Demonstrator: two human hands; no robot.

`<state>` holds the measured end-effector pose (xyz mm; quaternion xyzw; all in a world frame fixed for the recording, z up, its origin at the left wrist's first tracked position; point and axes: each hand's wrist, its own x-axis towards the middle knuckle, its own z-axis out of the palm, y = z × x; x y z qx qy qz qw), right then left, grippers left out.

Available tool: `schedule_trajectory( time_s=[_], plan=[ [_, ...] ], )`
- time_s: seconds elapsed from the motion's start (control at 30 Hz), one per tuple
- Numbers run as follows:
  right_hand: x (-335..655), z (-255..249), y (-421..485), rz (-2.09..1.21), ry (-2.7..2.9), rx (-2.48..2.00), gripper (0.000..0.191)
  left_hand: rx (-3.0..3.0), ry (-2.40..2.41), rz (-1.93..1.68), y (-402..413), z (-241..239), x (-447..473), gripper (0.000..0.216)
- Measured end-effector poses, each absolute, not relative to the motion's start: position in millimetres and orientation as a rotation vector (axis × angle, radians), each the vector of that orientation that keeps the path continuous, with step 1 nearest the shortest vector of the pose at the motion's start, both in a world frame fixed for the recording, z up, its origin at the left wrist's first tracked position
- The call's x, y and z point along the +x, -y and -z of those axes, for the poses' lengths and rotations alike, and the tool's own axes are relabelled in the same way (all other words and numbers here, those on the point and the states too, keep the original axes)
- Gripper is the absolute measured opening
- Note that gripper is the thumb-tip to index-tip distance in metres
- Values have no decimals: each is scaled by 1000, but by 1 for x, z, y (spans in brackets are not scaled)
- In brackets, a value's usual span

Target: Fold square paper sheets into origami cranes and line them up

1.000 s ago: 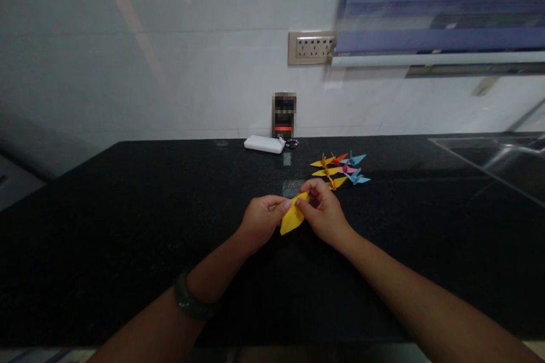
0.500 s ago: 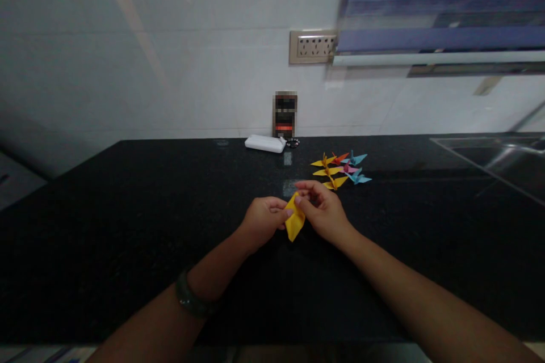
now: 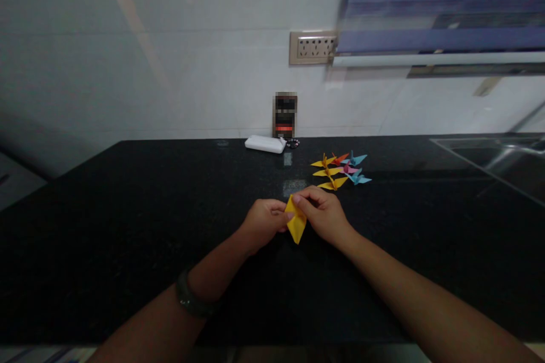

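Note:
Between my hands is a piece of yellow origami paper [image 3: 297, 229], folded into a narrow diamond with one point downward. My left hand [image 3: 264, 222] pinches its left edge, thumb on the front face. On the upper right edge, the thumb and fingers of my right hand [image 3: 324, 212] grip the paper near its top point. Fingertips behind the paper are hidden. Just beyond my right hand, several folded paper cranes stand close together: yellow cranes [image 3: 334, 183], a red crane [image 3: 339, 159], a pink crane [image 3: 348, 168] and blue cranes [image 3: 359, 178].
A black countertop [image 3: 140, 238] spreads under my arms. By the wall lies a white oblong case [image 3: 264, 144] with a beaded strap, in front of a blurred-out dark upright object [image 3: 285, 114]. A sink [image 3: 506, 159] is at the right; a socket panel [image 3: 315, 47] is on the wall.
The lower point of the yellow paper has swung slightly right, and more of its front face shows. My right fingers have come down a little and curled in at its top.

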<state>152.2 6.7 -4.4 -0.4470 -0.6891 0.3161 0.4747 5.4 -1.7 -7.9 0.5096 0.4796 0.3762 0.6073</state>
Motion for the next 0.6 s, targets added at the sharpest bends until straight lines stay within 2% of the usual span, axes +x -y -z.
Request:
schedule_trajectory(
  time_s=[0.13, 0.3, 0.6],
  plan=[
    [152, 7, -10, -1130, 1424, -1161, 30, 1122, -1233, -977, 2, 1, 6, 9],
    [149, 11, -10, -1481, 1250, -1105, 30, 1106, -1235, -1076, 1, -1, 6, 15],
    [146, 9, -5, -1457, 1282, -1133, 29, 1150, -1202, -1038, 0, 4, 8, 13]
  ],
)
